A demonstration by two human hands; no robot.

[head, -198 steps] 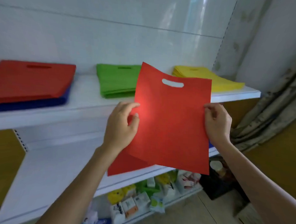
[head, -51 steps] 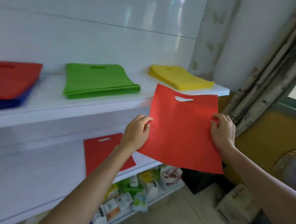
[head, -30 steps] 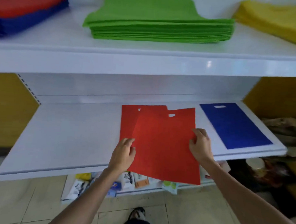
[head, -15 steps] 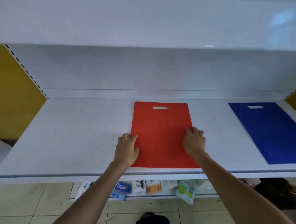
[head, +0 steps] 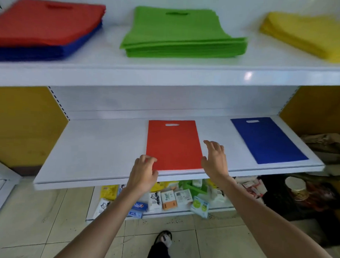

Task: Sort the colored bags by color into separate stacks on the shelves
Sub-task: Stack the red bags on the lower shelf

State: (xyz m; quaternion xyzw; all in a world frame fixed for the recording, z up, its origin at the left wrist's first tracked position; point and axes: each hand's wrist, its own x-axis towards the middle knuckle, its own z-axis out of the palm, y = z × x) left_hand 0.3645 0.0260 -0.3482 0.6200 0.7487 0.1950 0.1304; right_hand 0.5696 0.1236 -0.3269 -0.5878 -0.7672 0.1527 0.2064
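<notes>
Change: red bag (head: 174,144) no longer pressed down, now released.
Left hand (head: 144,174): relaxed, empty, at near corner.
Right hand (head: 215,159): spread, empty, beside edge.
Placement: flat on lower shelf (head: 99,149), apart from blue bag (head: 267,140), colours kept separate.

- red bag (head: 174,146): matt non-woven cloth, smooth
- blue bag (head: 269,141): same
- lower shelf (head: 99,147): white, smooth, slight sheen
- floor (head: 36,226): glossy tile

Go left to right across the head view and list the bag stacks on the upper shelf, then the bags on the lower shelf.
Upper shelf: red bags lying on blue bags → green stack → yellow stack. Lower shelf: single red bag → single blue bag.
</notes>
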